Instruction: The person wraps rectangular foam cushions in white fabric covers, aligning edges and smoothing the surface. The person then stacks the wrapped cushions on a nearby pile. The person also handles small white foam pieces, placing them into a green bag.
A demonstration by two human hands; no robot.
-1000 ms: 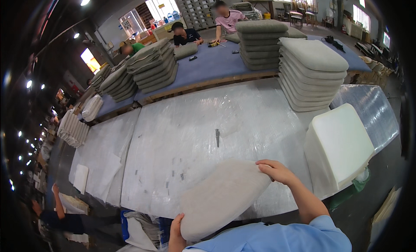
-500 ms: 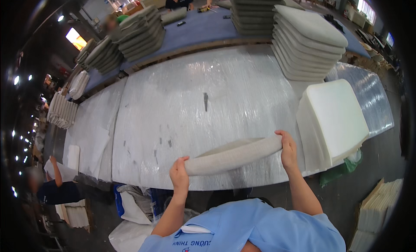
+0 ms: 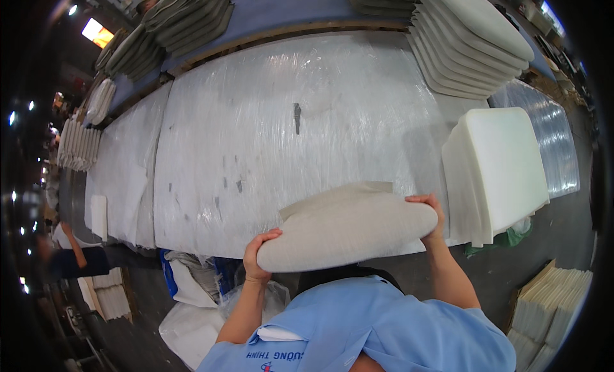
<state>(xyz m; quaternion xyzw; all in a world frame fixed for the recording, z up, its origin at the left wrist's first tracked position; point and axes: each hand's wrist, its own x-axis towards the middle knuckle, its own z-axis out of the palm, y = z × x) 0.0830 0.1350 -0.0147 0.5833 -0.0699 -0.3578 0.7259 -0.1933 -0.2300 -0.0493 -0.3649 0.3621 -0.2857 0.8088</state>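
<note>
A light grey fabric-covered seat cushion [image 3: 348, 234] is held between my two hands at the near edge of the plastic-wrapped table [image 3: 243, 135]. My left hand [image 3: 259, 253] grips its left end, and my right hand [image 3: 432, 215] is wrapped round its right end. The cushion's broad pale face is tilted up toward me. A loose flap of its cover [image 3: 339, 196] sticks out along the far side. Some of my fingers are hidden behind the cushion.
White foam pads [image 3: 502, 167] are stacked on the table's right. Behind them stands a tall pile of light cushions [image 3: 473, 42]. Darker cushions [image 3: 192, 23] are piled on the blue table [image 3: 281, 12] beyond. At far left another person [image 3: 80, 253] works. Foam sheets [image 3: 550, 301] stand at lower right.
The cushion has come closer to me and turned, so its broad face and cover flap now show instead of mostly its edge. My hands still grip both ends.
</note>
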